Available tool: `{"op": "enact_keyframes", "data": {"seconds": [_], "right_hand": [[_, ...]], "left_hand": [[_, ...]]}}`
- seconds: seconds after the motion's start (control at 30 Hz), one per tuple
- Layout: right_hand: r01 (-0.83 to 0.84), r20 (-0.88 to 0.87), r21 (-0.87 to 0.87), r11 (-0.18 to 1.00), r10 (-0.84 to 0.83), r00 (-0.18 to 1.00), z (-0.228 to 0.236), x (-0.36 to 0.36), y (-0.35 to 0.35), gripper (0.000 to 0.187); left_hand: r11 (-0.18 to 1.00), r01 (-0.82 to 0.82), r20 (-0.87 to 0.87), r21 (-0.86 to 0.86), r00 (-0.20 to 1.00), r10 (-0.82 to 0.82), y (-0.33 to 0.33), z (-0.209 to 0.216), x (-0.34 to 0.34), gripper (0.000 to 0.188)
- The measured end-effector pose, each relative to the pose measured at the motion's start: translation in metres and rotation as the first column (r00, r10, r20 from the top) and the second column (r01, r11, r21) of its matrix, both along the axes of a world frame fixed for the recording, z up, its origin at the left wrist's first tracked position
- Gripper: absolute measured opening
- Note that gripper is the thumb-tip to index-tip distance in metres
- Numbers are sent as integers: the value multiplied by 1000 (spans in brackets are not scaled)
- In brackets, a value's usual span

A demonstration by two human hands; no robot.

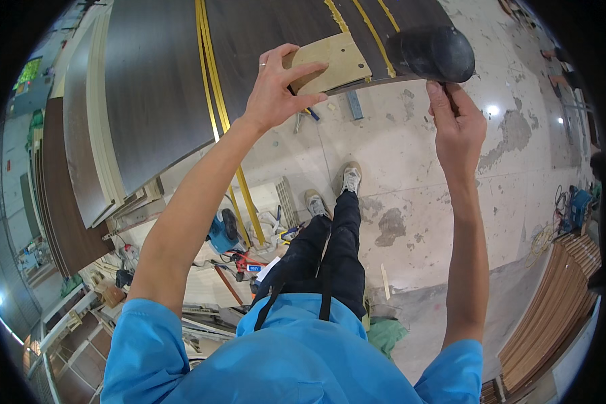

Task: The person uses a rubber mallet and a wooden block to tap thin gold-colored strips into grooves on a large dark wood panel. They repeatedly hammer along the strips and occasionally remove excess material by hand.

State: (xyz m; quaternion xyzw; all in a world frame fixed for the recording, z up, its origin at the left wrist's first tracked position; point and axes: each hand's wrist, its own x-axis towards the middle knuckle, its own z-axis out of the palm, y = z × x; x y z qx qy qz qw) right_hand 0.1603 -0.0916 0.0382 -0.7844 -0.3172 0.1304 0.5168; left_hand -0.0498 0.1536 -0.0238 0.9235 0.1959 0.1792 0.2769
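Observation:
My left hand (276, 91) grips a small light wooden board (333, 64) with dark round holes, its fingers over the top face and its thumb at the near edge. That board lies against the near edge of a dark brown panel (269, 34), which has yellow strips (212, 81) along it. In my right hand (456, 128) is a black rubber mallet (431, 54), its head raised just right of the board. Fingers close round the mallet below the head, and most of the handle is hidden.
Dark panels (81, 135) stand at the left. Blue-handled pliers (311, 113) and a blue block (355, 106) show below the panel edge. A blue power tool (222, 232) and other tools lie left of my legs. Stacked brown boards (552, 303) stand at the right.

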Motion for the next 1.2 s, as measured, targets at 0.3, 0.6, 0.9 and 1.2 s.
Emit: {"op": "enact_keyframes", "data": {"seconds": [0.3,0.6,0.9,1.2], "right_hand": [[-192,374,-283,940,293,880,19,-1,56,23],[-188,368,-147,971,230,901,2,-4,54,26],[-11,-73,-22,1000,9,997,26,16,37,35],[-9,122,-8,1000,10,993,38,29,49,35]], "left_hand": [[1000,-15,19,-17,1000,16,0,-3,0,58],[999,-27,-14,22,1000,27,2,-3,-1,58],[960,-188,141,-207,965,220,17,-3,1,67],[994,-93,78,-60,992,98,26,-8,15,62]]}}
